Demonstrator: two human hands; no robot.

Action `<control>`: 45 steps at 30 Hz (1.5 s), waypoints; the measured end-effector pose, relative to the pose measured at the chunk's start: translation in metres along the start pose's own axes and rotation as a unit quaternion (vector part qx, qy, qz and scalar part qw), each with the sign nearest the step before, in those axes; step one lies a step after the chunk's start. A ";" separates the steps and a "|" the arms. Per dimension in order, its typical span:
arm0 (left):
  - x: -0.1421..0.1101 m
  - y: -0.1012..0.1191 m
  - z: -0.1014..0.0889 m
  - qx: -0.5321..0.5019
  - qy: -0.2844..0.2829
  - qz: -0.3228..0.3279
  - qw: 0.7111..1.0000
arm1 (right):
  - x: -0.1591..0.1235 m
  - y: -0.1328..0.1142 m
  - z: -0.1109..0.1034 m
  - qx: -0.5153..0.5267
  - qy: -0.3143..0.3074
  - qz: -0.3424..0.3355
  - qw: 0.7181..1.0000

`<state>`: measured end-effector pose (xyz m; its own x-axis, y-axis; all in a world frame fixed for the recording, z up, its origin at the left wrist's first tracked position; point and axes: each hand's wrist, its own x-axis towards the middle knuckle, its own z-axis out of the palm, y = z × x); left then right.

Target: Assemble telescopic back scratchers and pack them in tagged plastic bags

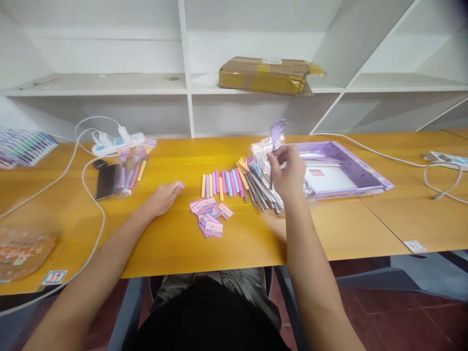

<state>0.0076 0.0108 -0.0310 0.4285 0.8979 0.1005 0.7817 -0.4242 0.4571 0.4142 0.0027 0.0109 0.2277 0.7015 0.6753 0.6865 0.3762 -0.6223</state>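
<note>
My right hand (289, 170) is raised over the table, its fingers pinched round the metal rod of a back scratcher (278, 130) with a purple hand-shaped head pointing up. Below it lies a heap of metal rods (263, 190) with yellow, blue and other scratcher heads. My left hand (165, 197) rests closed on the table; a small purple spot shows at its fingertips, and whatever it may hold is hidden. Between the hands, a row of pink, purple, blue and yellow handles (223, 183) lies side by side. Small printed cards (210, 214) are piled in front of them.
A purple open box (365, 187) sits at the right, beside clear plastic bags (261, 148). On the left are bagged back scratchers (136, 168), a dark phone (107, 181), a power strip (119, 142) and loose white cables. A taped carton (263, 75) occupies the shelf.
</note>
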 end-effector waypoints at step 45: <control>0.011 -0.068 -0.022 0.227 0.152 -0.228 0.935 | -0.064 -0.054 0.086 -0.362 -0.348 0.003 0.864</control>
<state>-0.0509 0.0517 -0.0416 -0.0897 0.9602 0.2644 0.9930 0.0659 0.0975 0.3038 -0.0102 -0.0326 -0.0654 0.9914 0.1136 0.9966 0.0706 -0.0428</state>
